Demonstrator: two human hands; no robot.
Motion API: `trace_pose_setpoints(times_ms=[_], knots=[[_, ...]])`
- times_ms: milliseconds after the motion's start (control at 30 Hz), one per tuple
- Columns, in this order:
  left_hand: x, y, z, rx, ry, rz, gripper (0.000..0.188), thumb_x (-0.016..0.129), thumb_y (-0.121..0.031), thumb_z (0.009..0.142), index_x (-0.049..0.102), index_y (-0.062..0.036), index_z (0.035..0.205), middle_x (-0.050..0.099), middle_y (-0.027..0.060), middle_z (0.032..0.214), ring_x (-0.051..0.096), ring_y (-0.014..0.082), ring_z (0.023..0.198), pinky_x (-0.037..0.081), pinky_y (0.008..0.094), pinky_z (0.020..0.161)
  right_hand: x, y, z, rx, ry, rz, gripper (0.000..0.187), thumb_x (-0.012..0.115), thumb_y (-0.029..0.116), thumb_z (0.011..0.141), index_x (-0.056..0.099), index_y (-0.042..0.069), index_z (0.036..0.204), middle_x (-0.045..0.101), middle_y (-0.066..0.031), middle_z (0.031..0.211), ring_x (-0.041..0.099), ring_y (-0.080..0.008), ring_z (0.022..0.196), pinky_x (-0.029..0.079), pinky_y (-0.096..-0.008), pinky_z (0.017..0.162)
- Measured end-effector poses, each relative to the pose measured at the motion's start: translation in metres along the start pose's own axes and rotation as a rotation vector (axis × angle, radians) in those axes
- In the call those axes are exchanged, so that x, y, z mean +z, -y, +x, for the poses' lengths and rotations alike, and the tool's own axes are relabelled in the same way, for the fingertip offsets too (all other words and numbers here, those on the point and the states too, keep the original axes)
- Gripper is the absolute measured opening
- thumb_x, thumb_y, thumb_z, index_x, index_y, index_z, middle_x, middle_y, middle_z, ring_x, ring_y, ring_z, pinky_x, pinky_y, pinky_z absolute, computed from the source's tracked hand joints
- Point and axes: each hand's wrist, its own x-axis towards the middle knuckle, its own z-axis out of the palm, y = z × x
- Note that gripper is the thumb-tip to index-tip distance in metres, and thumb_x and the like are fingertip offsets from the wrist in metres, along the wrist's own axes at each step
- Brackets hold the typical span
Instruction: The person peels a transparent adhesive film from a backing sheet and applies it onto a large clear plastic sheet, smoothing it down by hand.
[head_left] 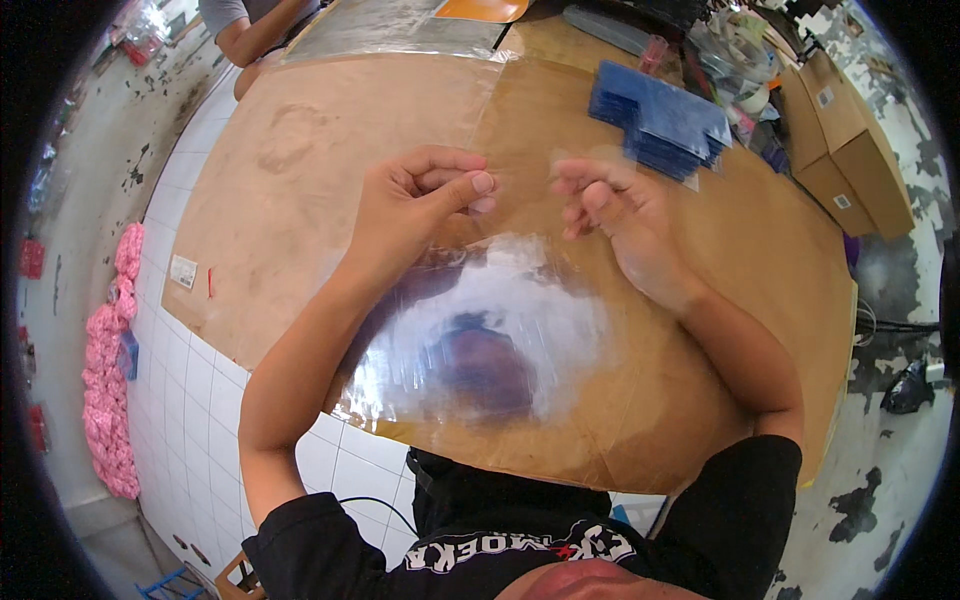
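Above the table's middle is my left hand (430, 190), its thumb pressed against curled fingers. Anything pinched there is too small or too clear to make out. To its right, apart from it, is my right hand (618, 210), smeared by motion with its fingers partly curled. I cannot tell whether it holds anything. Below both hands, on the near part of the table, lies a shiny clear plastic sheet (400, 350) with bright and dark reflections. Beyond my right hand sits a stack of blue-tinted flat plastic pieces (665, 115).
A brown covering (760, 300) spreads over the table (290, 190). At the far right stand a cardboard box (835, 140) and plastic clutter (735, 50). An orange item (480, 8) lies at the far edge. Another person's arm (260, 35) shows far left; pink bundles (105, 380) lie on the floor.
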Motion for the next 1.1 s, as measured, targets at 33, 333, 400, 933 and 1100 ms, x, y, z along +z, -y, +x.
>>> trace_pose_setpoints(times_ms=[33,333,400,933,1100], knots=[[0.000,-0.001,-0.001,0.024,0.007,-0.003,0.021,0.070,-0.006,0.083,0.063,0.0045,0.100,0.070,0.0140,0.087,0.066,0.0134,0.076,0.055,0.0239,0.063,0.003,0.000,-0.001,-0.002,0.043,-0.016,0.036,0.064,0.025,0.090,0.060,-0.001,0.114,0.064,-0.0058,0.091,0.057,-0.0083,0.067,0.048,-0.0222,0.061],[0.022,-0.002,-0.015,0.016,0.063,0.003,0.018,0.069,-0.005,0.083,0.064,0.0049,0.098,0.070,0.0148,0.089,0.067,0.0141,0.080,0.055,0.0255,0.072,0.020,-0.003,-0.008,0.133,0.028,-0.099,0.020,0.068,0.017,0.087,0.067,-0.001,0.096,0.065,-0.0014,0.076,0.058,-0.0054,0.064,0.047,-0.0201,0.056],[0.022,0.000,-0.014,0.026,0.053,0.016,0.017,0.069,-0.005,0.084,0.065,0.0047,0.097,0.070,0.0147,0.089,0.067,0.0141,0.080,0.055,0.0252,0.072,0.021,-0.005,-0.008,0.141,0.008,-0.138,0.018,0.068,0.016,0.087,0.068,0.000,0.094,0.065,-0.0013,0.076,0.057,-0.0045,0.065,0.046,-0.0196,0.055],[0.001,0.000,0.000,0.084,-0.139,-0.052,0.017,0.063,-0.009,0.088,0.062,0.0008,0.103,0.068,0.0131,0.092,0.066,0.0184,0.081,0.054,0.0297,0.076,0.009,-0.004,-0.004,0.039,-0.199,-0.182,0.020,0.060,0.017,0.093,0.066,-0.002,0.097,0.063,-0.0014,0.076,0.054,-0.0064,0.064,0.045,-0.0204,0.057],[-0.004,-0.007,0.004,0.072,-0.217,-0.040,0.017,0.064,-0.008,0.088,0.062,0.0002,0.102,0.068,0.0128,0.093,0.066,0.0179,0.080,0.054,0.0299,0.075,-0.007,-0.008,0.001,0.027,-0.277,-0.085,0.025,0.053,0.025,0.097,0.060,0.001,0.091,0.058,-0.0011,0.069,0.053,-0.0076,0.060,0.046,-0.0222,0.056]])
